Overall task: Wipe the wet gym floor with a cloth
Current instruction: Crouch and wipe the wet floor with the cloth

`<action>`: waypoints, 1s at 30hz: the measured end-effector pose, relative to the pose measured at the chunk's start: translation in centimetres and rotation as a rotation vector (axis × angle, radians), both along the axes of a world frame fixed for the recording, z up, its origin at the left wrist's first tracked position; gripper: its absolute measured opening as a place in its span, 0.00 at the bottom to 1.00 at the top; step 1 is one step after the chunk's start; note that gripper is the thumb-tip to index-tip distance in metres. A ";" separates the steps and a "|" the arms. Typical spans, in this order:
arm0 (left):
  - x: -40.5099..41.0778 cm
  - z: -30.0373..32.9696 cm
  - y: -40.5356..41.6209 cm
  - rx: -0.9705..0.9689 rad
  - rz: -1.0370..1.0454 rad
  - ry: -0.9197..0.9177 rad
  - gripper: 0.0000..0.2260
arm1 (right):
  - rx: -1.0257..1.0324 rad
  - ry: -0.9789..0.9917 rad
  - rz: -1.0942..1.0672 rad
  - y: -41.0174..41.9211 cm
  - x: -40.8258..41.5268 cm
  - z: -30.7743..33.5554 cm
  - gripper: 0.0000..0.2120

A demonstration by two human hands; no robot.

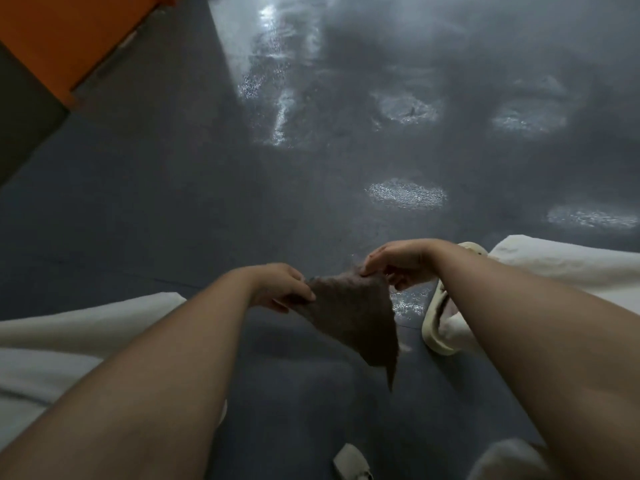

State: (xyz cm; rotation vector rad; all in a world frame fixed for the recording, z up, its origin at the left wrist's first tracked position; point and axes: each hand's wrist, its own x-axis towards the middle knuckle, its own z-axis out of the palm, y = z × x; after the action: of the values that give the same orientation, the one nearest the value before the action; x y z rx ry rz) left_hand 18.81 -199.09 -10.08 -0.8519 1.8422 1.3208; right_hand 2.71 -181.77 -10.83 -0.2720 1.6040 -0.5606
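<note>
Both hands — left hand (277, 285), right hand (398, 265) — pinch a brown cloth (353, 317) above the wet floor (311, 150).

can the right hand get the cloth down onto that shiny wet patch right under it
Probably yes: the right hand pinches the cloth just above the wet patch, with nothing between.

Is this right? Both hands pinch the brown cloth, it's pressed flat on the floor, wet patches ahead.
Not quite. In the head view the left hand and right hand do pinch the brown cloth, but it hangs in the air between them, not flat on the floor. Wet patches lie ahead.
</note>
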 end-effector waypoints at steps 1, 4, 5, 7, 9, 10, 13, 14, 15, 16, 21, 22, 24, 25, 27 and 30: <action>-0.5 -0.6 -0.1 -0.110 -0.020 0.031 0.10 | 0.004 0.086 -0.010 -0.1 0.0 -0.5 0.08; -1.7 -2.9 0.1 -0.406 -0.024 0.133 0.10 | -0.040 0.267 -0.104 -0.7 0.6 -2.3 0.10; -2.0 -3.6 0.2 -0.497 -0.010 0.160 0.08 | -0.069 0.306 -0.152 -1.0 0.8 -3.0 0.11; -2.5 -4.7 0.6 -0.635 0.056 0.221 0.07 | -0.135 0.390 -0.234 -1.7 1.1 -4.3 0.12; -2.4 -5.3 0.9 -0.734 0.045 0.286 0.02 | -0.167 0.532 -0.215 -2.1 1.6 -5.5 0.07; -2.1 -5.4 1.2 -0.778 -0.026 0.301 0.02 | -0.163 0.598 -0.175 -2.0 1.9 -5.9 0.04; -0.3 -6.1 2.4 -0.732 -0.374 0.142 0.15 | -0.053 0.650 0.126 -0.7 3.6 -6.6 0.13; 0.4 -6.5 2.9 -0.658 -0.483 0.048 0.23 | -0.002 0.640 0.254 0.0 4.4 -6.8 0.17; 1.2 -6.8 3.3 -0.596 -0.559 -0.037 0.30 | 0.053 0.636 0.360 0.7 5.1 -6.9 0.23; 1.9 -7.0 3.8 -0.569 -0.589 -0.090 0.33 | 0.094 0.646 0.423 1.6 5.6 -7.1 0.27; 4.2 -6.4 5.0 -0.600 -0.557 -0.085 0.28 | 0.213 0.616 0.402 4.8 7.6 -6.4 0.24; 4.4 -6.1 5.1 -0.606 -0.559 -0.073 0.28 | 0.213 0.630 0.399 5.1 8.0 -5.9 0.23; 4.5 -5.5 5.4 -0.613 -0.548 -0.031 0.28 | 0.203 0.673 0.377 5.2 8.6 -5.0 0.22; 4.3 -5.4 5.6 -0.613 -0.531 -0.005 0.28 | 0.193 0.690 0.353 5.1 8.9 -4.7 0.22; 3.8 -5.1 5.8 -0.602 -0.477 0.060 0.26 | 0.166 0.718 0.297 4.8 9.3 -4.2 0.21; 3.2 -4.7 6.1 -0.612 -0.371 0.169 0.21 | 0.142 0.757 0.250 4.0 9.9 -3.2 0.20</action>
State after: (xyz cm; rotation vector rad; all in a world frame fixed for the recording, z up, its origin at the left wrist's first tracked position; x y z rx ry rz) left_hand 21.98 -193.00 -14.77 -0.6521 2.4484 0.6124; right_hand 12.64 -177.73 -14.00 -0.6185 2.2806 -0.1403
